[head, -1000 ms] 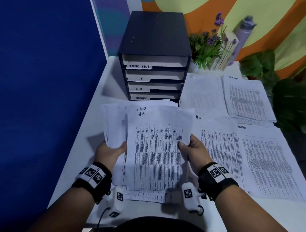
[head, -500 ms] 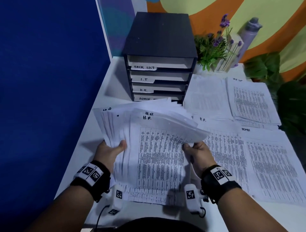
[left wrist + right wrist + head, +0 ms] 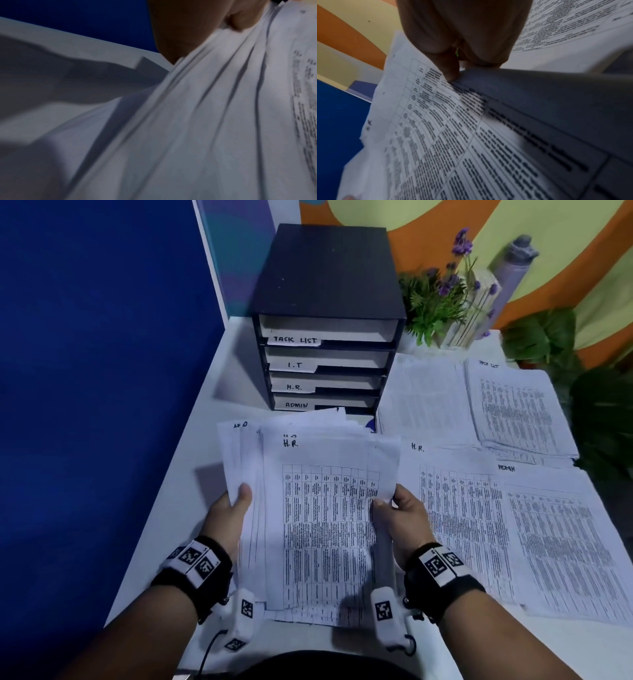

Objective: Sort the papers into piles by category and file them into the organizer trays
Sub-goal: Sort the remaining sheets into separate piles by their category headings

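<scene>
The stack (image 3: 318, 522) of H.R. papers is being held above the table (image 3: 191, 440), between both hands. The left hand (image 3: 227, 517) is gripping its left edge with the thumb on top, and the right hand (image 3: 404, 518) is pinching its right edge. The organizer (image 3: 329, 313) is standing beyond the hands, and sorted piles (image 3: 507, 508) are lying right of the right hand.

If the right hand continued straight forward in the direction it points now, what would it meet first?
Probably the H.R. pile lying on the table beside it, just past the right hand that pinches the held stack; the height above the table is unclear.
</scene>
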`<state>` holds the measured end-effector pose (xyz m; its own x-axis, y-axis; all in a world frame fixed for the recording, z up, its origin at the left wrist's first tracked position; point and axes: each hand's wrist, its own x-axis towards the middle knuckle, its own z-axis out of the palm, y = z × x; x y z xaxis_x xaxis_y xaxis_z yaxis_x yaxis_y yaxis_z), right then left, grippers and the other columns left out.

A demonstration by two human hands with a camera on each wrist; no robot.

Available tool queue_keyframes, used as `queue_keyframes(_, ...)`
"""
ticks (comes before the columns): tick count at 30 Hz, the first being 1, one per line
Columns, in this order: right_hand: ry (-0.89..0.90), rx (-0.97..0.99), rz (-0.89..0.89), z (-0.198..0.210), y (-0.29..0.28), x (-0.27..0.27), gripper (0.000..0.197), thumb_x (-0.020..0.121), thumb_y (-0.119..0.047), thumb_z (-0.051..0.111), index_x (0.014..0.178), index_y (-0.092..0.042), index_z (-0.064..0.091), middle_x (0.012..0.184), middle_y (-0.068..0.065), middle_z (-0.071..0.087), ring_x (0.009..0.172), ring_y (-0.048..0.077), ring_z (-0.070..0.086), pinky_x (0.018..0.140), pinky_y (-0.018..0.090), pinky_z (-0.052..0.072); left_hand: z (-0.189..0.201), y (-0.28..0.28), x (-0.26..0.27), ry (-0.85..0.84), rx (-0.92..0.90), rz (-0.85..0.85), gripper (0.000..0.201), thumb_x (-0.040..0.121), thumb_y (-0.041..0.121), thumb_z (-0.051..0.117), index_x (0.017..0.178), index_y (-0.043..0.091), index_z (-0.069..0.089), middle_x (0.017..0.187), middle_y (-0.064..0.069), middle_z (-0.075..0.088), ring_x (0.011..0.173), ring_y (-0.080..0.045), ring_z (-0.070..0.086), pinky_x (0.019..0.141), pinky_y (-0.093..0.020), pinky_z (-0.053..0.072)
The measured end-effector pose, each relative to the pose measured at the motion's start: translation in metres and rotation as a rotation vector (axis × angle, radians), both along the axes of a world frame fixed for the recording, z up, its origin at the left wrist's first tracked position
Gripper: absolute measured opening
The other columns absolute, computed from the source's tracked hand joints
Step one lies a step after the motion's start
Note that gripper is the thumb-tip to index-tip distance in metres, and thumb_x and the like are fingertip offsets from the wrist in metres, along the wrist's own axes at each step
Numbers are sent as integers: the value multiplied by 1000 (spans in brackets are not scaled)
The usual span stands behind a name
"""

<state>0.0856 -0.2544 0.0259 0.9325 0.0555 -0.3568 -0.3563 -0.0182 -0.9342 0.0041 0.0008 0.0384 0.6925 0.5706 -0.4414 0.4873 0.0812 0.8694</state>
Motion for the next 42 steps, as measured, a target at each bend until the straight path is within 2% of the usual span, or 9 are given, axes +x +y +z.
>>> queue_keyframes(9,-50,-341,-78,-13,-24,23,9,86,6,52,88,-3,51,74,14,60,66,23,56,58,37,47,-36,7,-1,208,218,-110,31,95,19,56,125,15,61,114,-6,67,109,-29,61,100,-42,46)
queue_keyframes(15,-60,-616,-150,14,-89,54,50,93,3,37,141,-13,35,105,15,54,74,19,53,64,24,42,-30,5,5,244,281,9,33,99,15,45,131,9,53,122,-18,62,112,-37,57,93,-38,42)
queue_keyframes(21,-67,-908,-142,21,-142,74,40,91,1,37,130,-4,43,102,22,54,85,36,53,71,38,42,-26,7,10,279,318,53,31,98,16,46,123,2,58,121,-23,62,111,-40,58,95,-40,43)
queue_keyframes(27,-149,-986,3,31,-103,60,62,92,-21,60,147,-12,33,144,16,35,130,36,37,107,53,35,-20,-1,13,269,258,44,31,99,19,47,120,-1,58,119,-22,62,107,-37,58,87,-34,41)
queue_keyframes(31,34,-321,284,43,-39,22,51,95,-35,56,141,-19,42,126,-7,52,116,14,53,103,34,41,-20,-15,12,196,155,-19,34,98,23,51,128,7,58,123,-13,63,110,-31,58,91,-31,40)
queue_keyframes(33,141,-183,330,33,-18,7,42,91,-34,63,127,-18,50,112,-2,65,98,16,64,91,35,52,-18,-25,8,146,82,-93,38,99,29,51,131,10,57,125,-6,62,113,-25,56,96,-30,37)
queue_keyframes(37,86,-351,257,1,-6,-6,9,86,-7,60,92,-9,54,72,9,58,63,21,56,60,41,53,-16,-30,4,237,199,-281,54,98,53,37,124,12,62,123,-7,61,121,-26,53,101,-33,38)
queue_keyframes(40,98,-441,224,-16,-13,-13,8,85,-8,62,83,-10,55,72,9,60,64,24,58,62,43,56,-33,-17,-6,333,497,-329,34,79,54,47,64,27,61,90,-1,66,88,-28,64,79,-33,50)
queue_keyframes(42,105,-546,229,-23,-16,-20,13,84,-8,62,78,-13,52,69,5,57,62,22,54,59,36,53,-45,-8,-15,436,666,-345,10,75,39,67,83,34,69,113,-1,64,101,-27,63,89,-39,52)
